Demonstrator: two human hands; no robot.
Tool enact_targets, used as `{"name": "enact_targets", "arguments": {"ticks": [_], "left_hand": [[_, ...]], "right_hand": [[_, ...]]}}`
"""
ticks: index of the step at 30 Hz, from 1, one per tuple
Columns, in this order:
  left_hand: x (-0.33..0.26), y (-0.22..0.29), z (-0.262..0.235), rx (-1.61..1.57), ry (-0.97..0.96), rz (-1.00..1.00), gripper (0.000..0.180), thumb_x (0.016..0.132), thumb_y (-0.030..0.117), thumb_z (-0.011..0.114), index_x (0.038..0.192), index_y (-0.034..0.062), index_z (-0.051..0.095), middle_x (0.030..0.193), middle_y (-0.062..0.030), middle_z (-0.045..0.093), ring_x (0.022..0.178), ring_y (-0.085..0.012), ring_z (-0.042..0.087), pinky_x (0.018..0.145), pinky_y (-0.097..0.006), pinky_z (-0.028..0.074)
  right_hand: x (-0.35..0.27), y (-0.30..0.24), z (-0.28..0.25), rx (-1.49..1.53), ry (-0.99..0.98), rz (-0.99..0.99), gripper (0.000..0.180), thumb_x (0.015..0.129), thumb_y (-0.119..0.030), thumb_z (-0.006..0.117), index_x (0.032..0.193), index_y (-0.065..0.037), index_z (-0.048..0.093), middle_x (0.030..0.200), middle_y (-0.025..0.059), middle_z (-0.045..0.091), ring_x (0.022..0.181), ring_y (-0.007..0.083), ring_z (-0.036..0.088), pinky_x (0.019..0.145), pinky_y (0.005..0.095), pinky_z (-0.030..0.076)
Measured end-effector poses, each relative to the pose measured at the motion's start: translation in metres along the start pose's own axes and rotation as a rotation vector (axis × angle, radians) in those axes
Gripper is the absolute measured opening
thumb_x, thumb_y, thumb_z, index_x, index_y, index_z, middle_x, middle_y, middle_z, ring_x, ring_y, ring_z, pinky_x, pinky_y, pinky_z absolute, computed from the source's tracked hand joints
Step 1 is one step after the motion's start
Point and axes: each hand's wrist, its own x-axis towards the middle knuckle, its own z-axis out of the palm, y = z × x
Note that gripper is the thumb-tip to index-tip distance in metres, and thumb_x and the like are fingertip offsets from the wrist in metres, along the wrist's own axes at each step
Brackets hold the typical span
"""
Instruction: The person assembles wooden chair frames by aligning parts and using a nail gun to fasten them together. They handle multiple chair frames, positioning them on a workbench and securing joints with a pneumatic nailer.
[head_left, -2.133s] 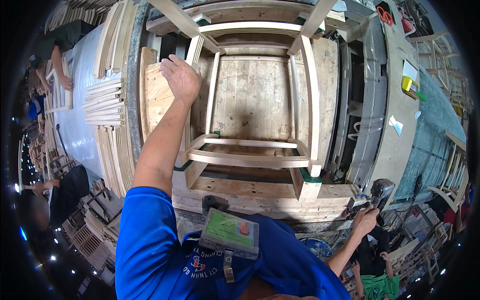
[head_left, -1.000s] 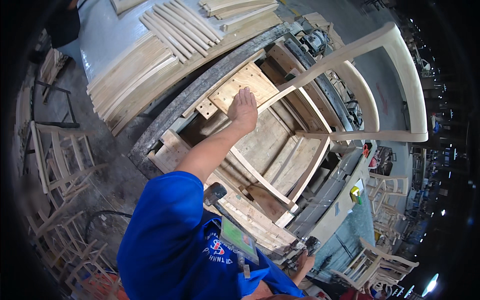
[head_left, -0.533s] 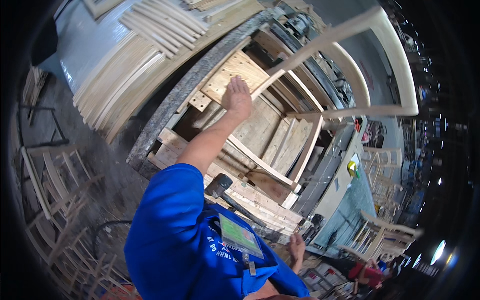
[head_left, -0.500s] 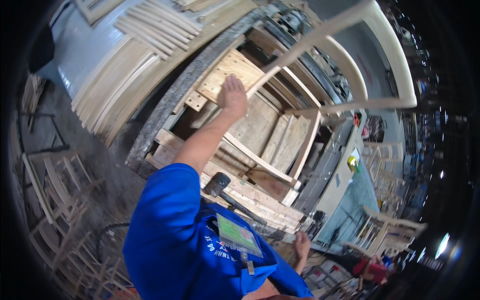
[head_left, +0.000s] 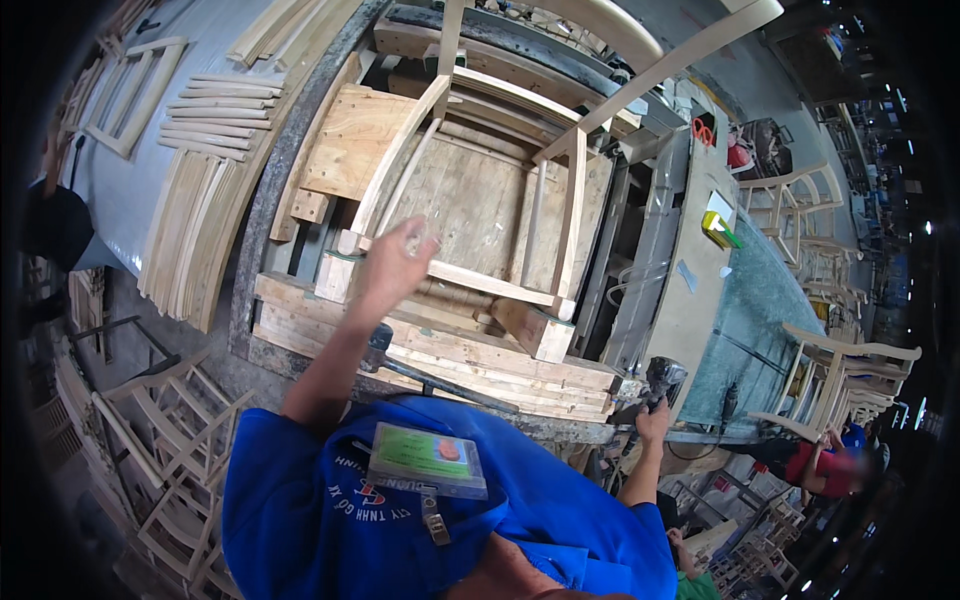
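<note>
Chair frame ctr of desk. L hand at frame's near rail, L end; blurred, grip can't tell. R hand at dk fitting, desk's near-R corner; grip unclear, can't tell. Mallet along near edge.

Two hands on show, one chair frame, one mallet, one black tool, one badge, one pair of orange scissors!

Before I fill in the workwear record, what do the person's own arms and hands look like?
The short sleeves are blue, with no markings visible on them. The forearms below are bare. The left hand, slightly blurred, and the right hand show no gloves.
</note>
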Motion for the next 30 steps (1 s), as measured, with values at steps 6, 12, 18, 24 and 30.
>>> {"name": "enact_targets", "arguments": {"ticks": [6,12,18,24,30], "left_hand": [[-0.029,0.016,0.056,-0.094,-0.249,0.049,0.047,0.096,0.029,0.07,0.131,-0.0023,0.065,0.125,-0.023,0.07,0.108,-0.0317,0.071,0.097,-0.04,0.055],[-0.032,0.05,0.083,-0.217,-0.459,0.292,0.047,0.097,0.034,0.067,0.132,0.0011,0.066,0.121,-0.0204,0.073,0.101,-0.0325,0.073,0.094,-0.043,0.056],[-0.069,0.111,0.153,-0.571,-0.797,0.133,0.063,0.099,0.039,0.066,0.142,-0.0046,0.052,0.117,-0.0177,0.074,0.107,-0.0299,0.071,0.093,-0.039,0.055],[-0.074,0.164,0.177,-0.993,-0.887,-0.151,0.079,0.098,0.054,0.061,0.141,-0.0103,0.045,0.12,-0.0288,0.069,0.111,-0.0419,0.068,0.098,-0.044,0.051],[-0.054,0.126,0.177,-1.136,-0.813,-0.605,0.051,0.102,0.039,0.062,0.123,-0.0056,0.052,0.104,-0.02,0.068,0.093,-0.0283,0.07,0.079,-0.04,0.055]], "right_hand": [[0.018,0.003,-0.023,0.182,0.1,-0.151,0.063,0.092,-0.024,0.068,0.143,0.006,0.043,0.127,0.0316,0.063,0.119,0.0485,0.06,0.101,0.0516,0.047],[0.021,-0.012,-0.111,-0.085,0.33,-0.248,0.037,0.101,-0.031,0.061,0.113,0.005,0.058,0.089,0.0203,0.069,0.082,0.0377,0.069,0.075,0.0467,0.053],[0.003,-0.168,-0.24,0.418,-0.061,-0.183,0.031,0.107,-0.036,0.057,0.095,-0.008,0.055,0.07,-0.0007,0.053,0.058,0.0083,0.051,0.052,0.0254,0.041],[-0.019,-0.365,-0.255,0.178,-0.401,-0.339,0.034,0.108,-0.039,0.053,0.099,-0.007,0.059,0.072,-0.0013,0.056,0.06,0.0085,0.052,0.057,0.0263,0.043],[0.018,-0.457,-0.196,0.175,-0.956,-0.131,0.037,0.103,-0.02,0.061,0.132,0.002,0.056,0.092,0.0088,0.069,0.074,0.0148,0.069,0.067,0.0319,0.057]]}}
